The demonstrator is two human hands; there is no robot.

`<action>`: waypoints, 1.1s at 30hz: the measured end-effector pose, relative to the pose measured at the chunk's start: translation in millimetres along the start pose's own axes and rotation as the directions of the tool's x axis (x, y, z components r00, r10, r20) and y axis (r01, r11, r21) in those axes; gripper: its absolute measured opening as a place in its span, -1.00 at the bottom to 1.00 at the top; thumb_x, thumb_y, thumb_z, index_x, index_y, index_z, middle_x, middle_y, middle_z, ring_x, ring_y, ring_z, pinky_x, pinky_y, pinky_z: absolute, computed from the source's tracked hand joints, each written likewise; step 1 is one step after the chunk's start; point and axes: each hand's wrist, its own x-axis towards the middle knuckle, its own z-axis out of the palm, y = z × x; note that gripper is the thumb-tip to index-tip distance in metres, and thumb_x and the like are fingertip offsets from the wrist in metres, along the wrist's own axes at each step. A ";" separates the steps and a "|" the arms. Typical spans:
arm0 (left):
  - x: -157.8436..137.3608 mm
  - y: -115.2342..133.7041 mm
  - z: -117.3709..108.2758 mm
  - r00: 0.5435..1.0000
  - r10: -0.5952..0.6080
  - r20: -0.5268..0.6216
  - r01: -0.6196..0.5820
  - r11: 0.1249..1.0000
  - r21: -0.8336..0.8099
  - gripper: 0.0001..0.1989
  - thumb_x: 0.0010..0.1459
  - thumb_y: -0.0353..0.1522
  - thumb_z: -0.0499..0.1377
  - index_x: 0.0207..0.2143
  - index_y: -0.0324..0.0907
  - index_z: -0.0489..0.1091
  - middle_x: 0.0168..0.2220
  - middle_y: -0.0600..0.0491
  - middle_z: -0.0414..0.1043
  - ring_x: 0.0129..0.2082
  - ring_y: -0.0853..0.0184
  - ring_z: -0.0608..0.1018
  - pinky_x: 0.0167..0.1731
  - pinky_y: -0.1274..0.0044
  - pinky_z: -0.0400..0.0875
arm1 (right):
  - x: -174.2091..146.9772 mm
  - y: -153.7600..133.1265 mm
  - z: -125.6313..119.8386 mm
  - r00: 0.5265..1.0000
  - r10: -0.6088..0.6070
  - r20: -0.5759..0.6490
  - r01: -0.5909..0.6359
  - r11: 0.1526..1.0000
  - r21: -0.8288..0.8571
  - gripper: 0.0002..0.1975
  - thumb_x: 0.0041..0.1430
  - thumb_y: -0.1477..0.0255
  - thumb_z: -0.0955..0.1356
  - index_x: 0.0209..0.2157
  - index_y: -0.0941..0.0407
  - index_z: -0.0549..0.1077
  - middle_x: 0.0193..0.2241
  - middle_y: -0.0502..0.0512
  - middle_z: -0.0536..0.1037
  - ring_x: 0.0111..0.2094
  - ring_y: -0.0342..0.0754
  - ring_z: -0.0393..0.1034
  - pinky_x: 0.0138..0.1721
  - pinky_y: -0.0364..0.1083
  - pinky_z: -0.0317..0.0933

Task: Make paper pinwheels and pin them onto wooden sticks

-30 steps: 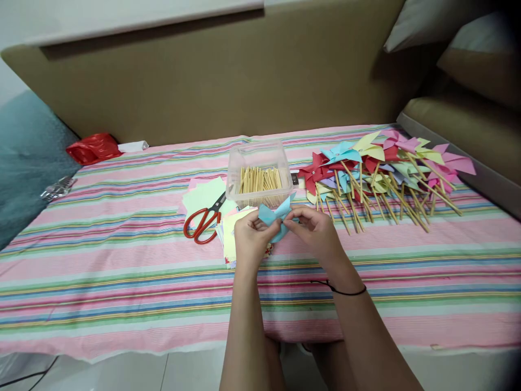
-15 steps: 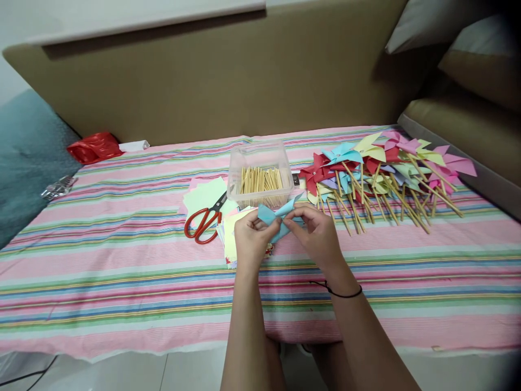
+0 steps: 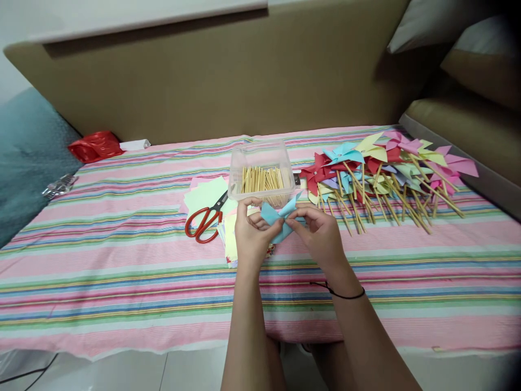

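Between my two hands is a blue paper pinwheel (image 3: 272,214) with its flaps folded in toward the middle. My left hand (image 3: 253,231) is closed on its left side, thumb near the centre. The fingertips of my right hand (image 3: 319,231) pinch it from the right, close to the left thumb. Just beyond the hands stands a clear plastic box (image 3: 287,163) of wooden sticks (image 3: 260,180). Partly behind my left hand lies a stack of cut paper (image 3: 230,241). Red-handled scissors (image 3: 205,220) rest on pale green paper sheets (image 3: 199,196) to the left.
Finished pinwheels on sticks (image 3: 378,168) are heaped at the right. A red plastic bag (image 3: 95,146) and a white roll (image 3: 135,145) lie at the far left, near a small shiny clear packet (image 3: 59,186). A striped cloth (image 3: 122,282) covers the seat before the sofa back (image 3: 228,81).
The fingers of my left hand have shifted up and spread a little behind the blue paper. Both hands still hold it in nearly the same place.
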 end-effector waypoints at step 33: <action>1.2 -1.8 0.7 0.994 -0.112 -0.013 0.112 0.993 -0.042 -0.37 -0.24 -0.36 0.39 -0.12 -0.14 0.15 -0.56 0.12 0.51 -0.62 0.39 0.50 -0.57 0.59 0.39 | 3.4 4.7 -3.8 0.962 0.264 0.067 -0.270 0.894 0.357 -0.50 -0.16 0.37 0.53 -0.25 0.01 0.19 -0.47 -0.06 0.59 -0.43 -0.06 0.50 -0.36 -0.07 0.36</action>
